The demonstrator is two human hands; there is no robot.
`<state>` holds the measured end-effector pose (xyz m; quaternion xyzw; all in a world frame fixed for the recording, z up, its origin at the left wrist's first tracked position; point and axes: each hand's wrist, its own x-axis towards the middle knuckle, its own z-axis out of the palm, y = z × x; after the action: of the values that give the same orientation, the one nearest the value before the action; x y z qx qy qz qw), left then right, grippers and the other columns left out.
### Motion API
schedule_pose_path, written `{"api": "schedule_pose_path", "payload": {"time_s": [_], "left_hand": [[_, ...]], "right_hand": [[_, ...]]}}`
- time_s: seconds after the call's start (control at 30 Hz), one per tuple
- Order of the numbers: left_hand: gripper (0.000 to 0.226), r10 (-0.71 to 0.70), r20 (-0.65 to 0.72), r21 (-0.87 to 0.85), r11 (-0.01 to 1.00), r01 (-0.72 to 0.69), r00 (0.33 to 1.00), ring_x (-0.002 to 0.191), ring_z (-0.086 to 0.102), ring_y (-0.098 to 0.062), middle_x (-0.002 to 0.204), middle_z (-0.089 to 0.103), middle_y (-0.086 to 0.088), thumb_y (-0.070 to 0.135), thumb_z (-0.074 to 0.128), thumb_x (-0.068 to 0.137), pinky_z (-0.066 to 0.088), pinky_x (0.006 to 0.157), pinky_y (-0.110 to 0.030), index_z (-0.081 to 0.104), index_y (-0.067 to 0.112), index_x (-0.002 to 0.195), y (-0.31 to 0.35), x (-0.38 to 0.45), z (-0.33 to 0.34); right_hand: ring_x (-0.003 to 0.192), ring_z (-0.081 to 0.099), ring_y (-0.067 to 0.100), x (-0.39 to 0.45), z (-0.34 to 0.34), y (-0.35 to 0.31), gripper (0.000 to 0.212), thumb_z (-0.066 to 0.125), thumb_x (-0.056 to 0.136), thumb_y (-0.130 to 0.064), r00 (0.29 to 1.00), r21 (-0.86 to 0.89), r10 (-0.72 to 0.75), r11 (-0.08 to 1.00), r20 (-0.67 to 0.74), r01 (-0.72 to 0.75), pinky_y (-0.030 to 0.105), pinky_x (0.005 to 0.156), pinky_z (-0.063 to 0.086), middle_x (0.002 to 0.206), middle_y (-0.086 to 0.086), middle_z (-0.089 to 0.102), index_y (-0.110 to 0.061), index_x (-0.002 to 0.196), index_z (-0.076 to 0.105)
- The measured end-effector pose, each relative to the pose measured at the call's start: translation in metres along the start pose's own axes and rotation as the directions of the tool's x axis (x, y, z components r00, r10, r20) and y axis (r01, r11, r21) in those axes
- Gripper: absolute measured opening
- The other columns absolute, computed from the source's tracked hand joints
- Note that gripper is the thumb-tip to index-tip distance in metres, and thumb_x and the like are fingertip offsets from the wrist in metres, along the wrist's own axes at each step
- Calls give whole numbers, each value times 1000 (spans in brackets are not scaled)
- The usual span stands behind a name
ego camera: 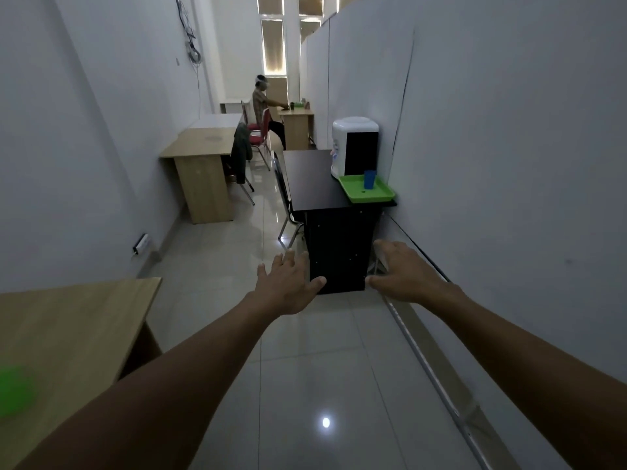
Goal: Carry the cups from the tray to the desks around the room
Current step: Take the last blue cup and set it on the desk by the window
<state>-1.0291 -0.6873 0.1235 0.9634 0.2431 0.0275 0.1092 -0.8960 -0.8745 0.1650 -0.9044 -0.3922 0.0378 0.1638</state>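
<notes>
Cup [369,179] (blue) stands on green tray [354,193]; left hand [288,283] and right hand [402,271] empty, fingers relaxed.

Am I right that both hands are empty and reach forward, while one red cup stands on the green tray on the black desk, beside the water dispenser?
Not quite: the cup is blue, not red, as the head view shows. The rest holds: the left hand and right hand are empty and reach forward, and the cup stands on the green tray on the black desk, beside the water dispenser.

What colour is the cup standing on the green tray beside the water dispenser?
Blue. The cup stands upright on the tray, seen in the head view.
</notes>
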Motion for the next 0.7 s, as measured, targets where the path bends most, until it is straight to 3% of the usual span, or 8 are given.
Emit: {"api": "schedule_pose_path", "payload": {"time_s": [0.53, 0.7], "left_hand": [[78, 83, 25, 48, 995, -84, 996, 149, 0, -33, 163, 0, -11, 67, 30, 91, 4, 115, -58, 10, 24, 153, -55, 366, -25], [86, 82, 39, 72, 994, -85, 996, 149, -4, -32, 163, -3, -10, 74, 31, 86, 3, 116, -59, 9, 24, 153, -61, 479, -9]], "right_hand": [[137, 33, 31, 340, 0, 59, 85, 65, 82, -45, 991, 1, 129, 992, -42, -129, 46, 108, 38, 149, 13, 35, -17, 150, 21], [130, 40, 30, 444, 3, 101, 74, 64, 82, -45, 977, 2, 180, 983, -112, -181, 46, 95, 46, 143, 11, 40, -19, 143, 31]]}}
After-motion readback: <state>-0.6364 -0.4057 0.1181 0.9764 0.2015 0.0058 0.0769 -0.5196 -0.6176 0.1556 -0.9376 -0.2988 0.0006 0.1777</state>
